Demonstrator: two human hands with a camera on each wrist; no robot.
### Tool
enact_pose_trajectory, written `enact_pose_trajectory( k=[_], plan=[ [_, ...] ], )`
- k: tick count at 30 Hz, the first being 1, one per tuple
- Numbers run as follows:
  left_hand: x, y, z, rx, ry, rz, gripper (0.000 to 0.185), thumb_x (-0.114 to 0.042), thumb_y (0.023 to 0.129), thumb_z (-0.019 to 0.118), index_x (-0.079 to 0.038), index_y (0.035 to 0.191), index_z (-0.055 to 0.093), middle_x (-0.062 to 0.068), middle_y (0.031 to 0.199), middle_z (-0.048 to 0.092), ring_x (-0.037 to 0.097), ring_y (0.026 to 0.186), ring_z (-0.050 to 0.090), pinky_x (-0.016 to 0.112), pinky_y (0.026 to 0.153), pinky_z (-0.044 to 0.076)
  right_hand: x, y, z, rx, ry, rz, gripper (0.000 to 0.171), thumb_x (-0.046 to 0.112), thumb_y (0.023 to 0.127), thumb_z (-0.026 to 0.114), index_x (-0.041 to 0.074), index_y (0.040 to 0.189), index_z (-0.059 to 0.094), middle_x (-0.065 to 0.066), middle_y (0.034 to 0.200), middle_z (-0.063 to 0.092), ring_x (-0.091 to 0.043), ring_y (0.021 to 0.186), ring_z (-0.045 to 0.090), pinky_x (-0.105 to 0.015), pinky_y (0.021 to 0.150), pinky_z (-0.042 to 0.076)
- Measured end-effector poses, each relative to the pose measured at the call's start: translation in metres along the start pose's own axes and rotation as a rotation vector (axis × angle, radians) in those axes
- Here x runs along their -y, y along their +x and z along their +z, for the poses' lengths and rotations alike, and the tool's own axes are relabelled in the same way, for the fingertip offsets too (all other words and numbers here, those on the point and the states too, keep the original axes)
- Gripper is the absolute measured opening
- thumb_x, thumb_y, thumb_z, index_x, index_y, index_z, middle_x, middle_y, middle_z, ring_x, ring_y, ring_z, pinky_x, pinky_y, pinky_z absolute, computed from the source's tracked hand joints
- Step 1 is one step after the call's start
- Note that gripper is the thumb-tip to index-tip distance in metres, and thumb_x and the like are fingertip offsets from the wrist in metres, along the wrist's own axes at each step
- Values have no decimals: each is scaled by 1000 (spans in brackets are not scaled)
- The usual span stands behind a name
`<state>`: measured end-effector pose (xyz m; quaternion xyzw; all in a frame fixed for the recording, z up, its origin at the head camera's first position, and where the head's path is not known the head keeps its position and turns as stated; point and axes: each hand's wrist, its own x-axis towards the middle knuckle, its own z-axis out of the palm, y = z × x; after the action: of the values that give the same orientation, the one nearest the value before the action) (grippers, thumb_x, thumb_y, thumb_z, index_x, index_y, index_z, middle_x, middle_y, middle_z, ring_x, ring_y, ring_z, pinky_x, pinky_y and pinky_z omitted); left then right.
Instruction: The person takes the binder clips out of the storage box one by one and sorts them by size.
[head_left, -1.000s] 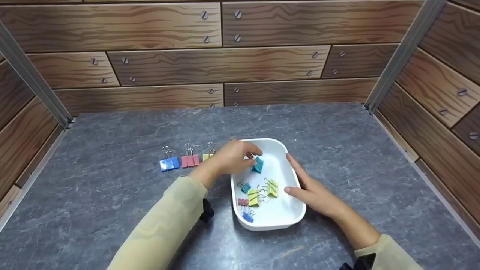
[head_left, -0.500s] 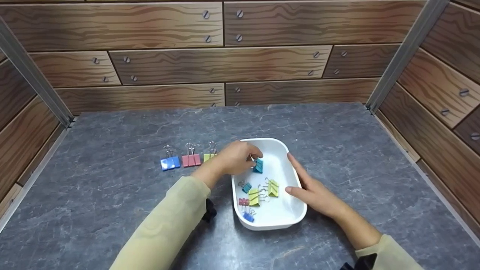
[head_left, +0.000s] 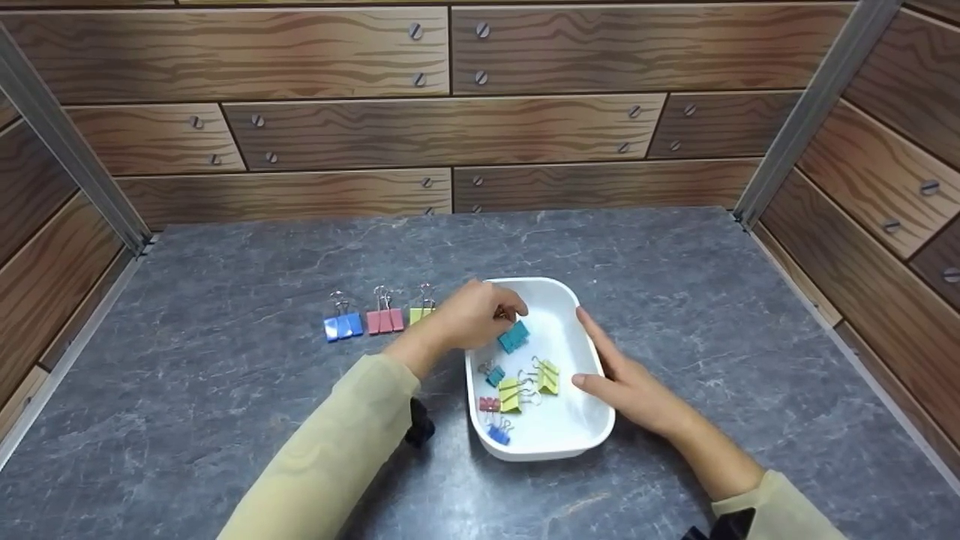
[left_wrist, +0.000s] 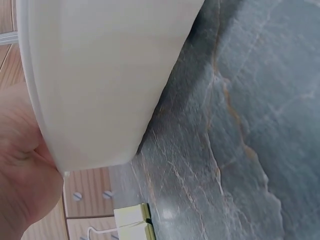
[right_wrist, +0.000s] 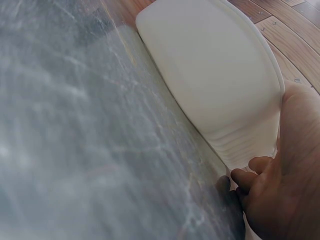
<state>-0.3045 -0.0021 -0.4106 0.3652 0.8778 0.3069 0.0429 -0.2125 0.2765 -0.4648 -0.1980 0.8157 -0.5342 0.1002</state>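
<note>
A white tray (head_left: 577, 435) sits on the grey table and holds several binder clips, among them yellow ones (head_left: 546, 375), a small teal one (head_left: 493, 373), a red one (head_left: 488, 404) and a blue one (head_left: 496, 433). My left hand (head_left: 480, 319) reaches over the tray's left rim and pinches a teal binder clip (head_left: 514, 337), lifted slightly above the tray floor. My right hand (head_left: 622, 375) rests with straight fingers against the tray's right wall (right_wrist: 220, 95). The left wrist view shows the tray's outer wall (left_wrist: 105, 75) and a yellow clip (left_wrist: 132, 222).
Three binder clips stand in a row on the table left of the tray: blue (head_left: 342, 325), red (head_left: 385, 320) and yellow (head_left: 421, 313), the last partly hidden by my left hand. Wood-pattern walls enclose the table on three sides.
The teal clip pinched by my left hand has tilted and risen a little from the tray floor. My right hand has stayed against the tray.
</note>
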Motion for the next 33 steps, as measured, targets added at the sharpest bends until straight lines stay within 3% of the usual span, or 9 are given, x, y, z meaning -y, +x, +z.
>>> enact_pose_trajectory(
  k=[6,12,20,26,33],
  plan=[
    [-1,-3,-5,-37,-145,-62,24,0,101,68,-1,123,77,8,109,77,18,98,69,33,90,57,2,0,1,-1,2,-15,89,20,105,67,29,172,10,-21,174,15,-38,151,33,-23,106,45],
    [-4,-14,-16,-105,-217,-78,22,-2,101,69,-4,122,77,6,111,76,18,101,69,30,91,57,2,1,1,14,13,-10,88,22,105,66,27,172,9,-23,173,17,-40,147,40,-28,101,52],
    [-3,-31,-33,-199,-309,-78,22,-4,102,70,-8,123,77,5,113,76,17,102,69,31,89,58,0,0,-1,-4,-12,-19,89,21,104,67,25,172,10,-21,174,15,-38,151,32,-24,106,46],
    [0,-42,-46,-256,-317,-85,21,-3,102,69,-6,122,77,6,112,76,17,96,69,34,81,58,-1,0,0,-5,-8,-34,89,19,104,68,25,172,12,-23,174,15,-40,150,34,-25,103,49],
    [4,-57,-62,-294,-293,-103,19,-3,102,69,-6,119,77,7,113,76,17,100,71,34,84,59,0,0,0,-15,-14,-27,89,19,104,68,28,172,12,-19,175,15,-37,152,30,-22,108,43]
  ],
)
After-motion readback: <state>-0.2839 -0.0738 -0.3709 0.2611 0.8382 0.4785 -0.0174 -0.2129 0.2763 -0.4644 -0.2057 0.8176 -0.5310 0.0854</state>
